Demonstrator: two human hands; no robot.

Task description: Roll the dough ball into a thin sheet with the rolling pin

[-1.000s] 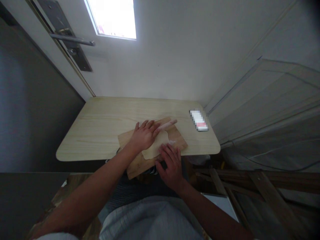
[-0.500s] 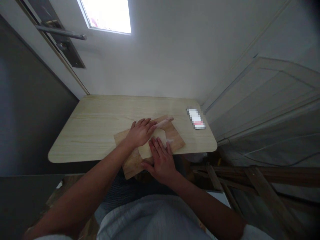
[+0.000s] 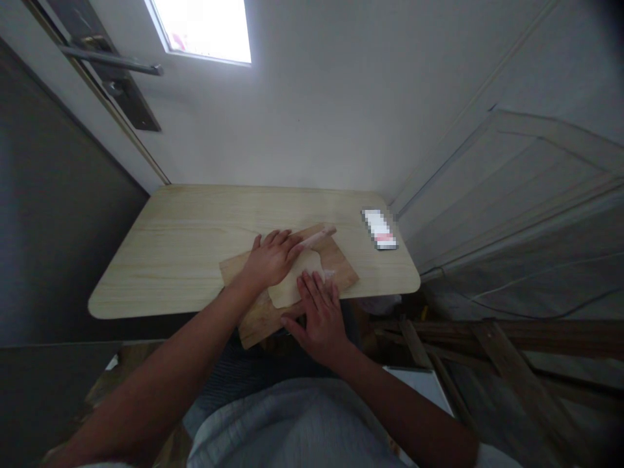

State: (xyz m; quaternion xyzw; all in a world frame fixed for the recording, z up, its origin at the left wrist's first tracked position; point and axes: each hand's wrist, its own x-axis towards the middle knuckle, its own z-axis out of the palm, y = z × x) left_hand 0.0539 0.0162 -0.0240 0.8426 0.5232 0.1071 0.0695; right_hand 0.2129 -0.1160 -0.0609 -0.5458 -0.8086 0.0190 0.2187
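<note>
A pale, flat sheet of dough (image 3: 286, 294) lies on a wooden board (image 3: 258, 327) dusted with flour. My left hand (image 3: 271, 261) is closed over a floured rolling pin (image 3: 319, 236) at the far side of the dough, its fingers bent across the pin. Only the pin's right end shows; the hand covers the rest. My right hand (image 3: 322, 322) lies open at the near right edge of the dough, fingers stretched forward and thumb spread to the left. Its fingertips touch the dough's edge.
The board lies slanted and overhangs the near edge of the light wooden table (image 3: 170, 247). A phone (image 3: 379, 229) lies at the table's right. Behind stands a white door with a metal handle (image 3: 112, 60). Wooden beams (image 3: 507, 357) are at the lower right.
My right hand has slid slightly right and towards me, uncovering more of the dough. The left hand stays on the rolling pin. The whole view has shifted a little.
</note>
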